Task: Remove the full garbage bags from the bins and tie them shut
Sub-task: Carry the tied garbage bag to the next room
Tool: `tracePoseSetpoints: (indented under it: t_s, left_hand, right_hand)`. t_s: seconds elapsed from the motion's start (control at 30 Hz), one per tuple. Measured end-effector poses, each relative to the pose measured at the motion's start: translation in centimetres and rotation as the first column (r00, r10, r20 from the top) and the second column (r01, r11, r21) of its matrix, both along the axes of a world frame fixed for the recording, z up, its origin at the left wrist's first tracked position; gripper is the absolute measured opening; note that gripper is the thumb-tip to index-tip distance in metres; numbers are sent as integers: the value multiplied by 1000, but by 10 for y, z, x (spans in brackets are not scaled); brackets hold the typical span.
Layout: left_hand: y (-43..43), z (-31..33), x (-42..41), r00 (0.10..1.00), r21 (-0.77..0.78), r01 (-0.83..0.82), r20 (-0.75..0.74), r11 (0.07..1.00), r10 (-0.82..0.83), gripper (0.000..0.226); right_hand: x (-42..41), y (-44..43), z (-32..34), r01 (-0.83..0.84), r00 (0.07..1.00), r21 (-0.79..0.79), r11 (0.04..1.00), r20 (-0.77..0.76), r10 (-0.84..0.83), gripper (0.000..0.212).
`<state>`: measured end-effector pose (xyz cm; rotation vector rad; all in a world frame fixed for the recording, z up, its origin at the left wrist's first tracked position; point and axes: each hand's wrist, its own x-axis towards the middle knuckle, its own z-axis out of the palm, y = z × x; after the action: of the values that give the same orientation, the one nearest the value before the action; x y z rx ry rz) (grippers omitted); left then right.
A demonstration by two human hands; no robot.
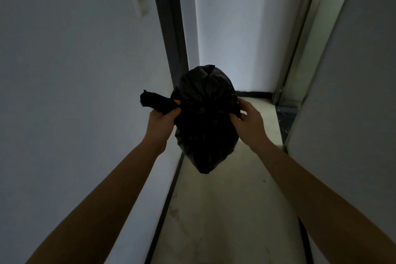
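A full black garbage bag (pixel 206 118) hangs in front of me above the pale floor of a narrow, dim corridor. My left hand (pixel 164 117) is closed around a twisted tail of the bag that sticks out to the left. My right hand (pixel 246 119) grips the bag's gathered plastic on its right side. The bag's rounded body bulges between my hands and tapers to a point below them. No bin is in view.
A white wall (pixel 75 92) runs close on the left, with a dark door frame (pixel 169 28) ahead. A metal-framed sliding door (pixel 304 49) and a grey panel (pixel 353 113) close in on the right. The pale floor (pixel 225 210) runs ahead to a dark threshold strip (pixel 255 94).
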<state>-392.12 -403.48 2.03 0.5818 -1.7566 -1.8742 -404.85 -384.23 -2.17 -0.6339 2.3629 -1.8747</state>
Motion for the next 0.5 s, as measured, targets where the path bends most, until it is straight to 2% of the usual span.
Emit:
tracePoseSetpoints:
  t_s: [0.07, 0.17, 0.27, 0.37, 0.5]
  left_hand:
    - [-25, 10, -35, 999, 25, -20, -33, 999, 21, 16]
    - [-69, 4, -87, 997, 85, -69, -24, 994, 72, 14]
    - [-112, -12, -143, 995, 136, -98, -21, 986, 102, 17]
    - [-158, -39, -205, 996, 181, -83, -3, 980, 85, 16]
    - [-225, -77, -294, 997, 204, -24, 74, 979, 9, 15]
  right_hand:
    - [-42, -31, 10, 6, 1000, 28, 1000, -23, -5, 36]
    - [-94, -83, 12, -44, 999, 62, 997, -27, 46, 30]
    - [-149, -132, 5, -129, 991, 88, 988, -27, 132, 32]
    - [-208, -181, -16, -195, 978, 66, 979, 83, 190, 37]
    - [-288, -241, -50, -145, 975, 76, 987, 181, 129, 45]
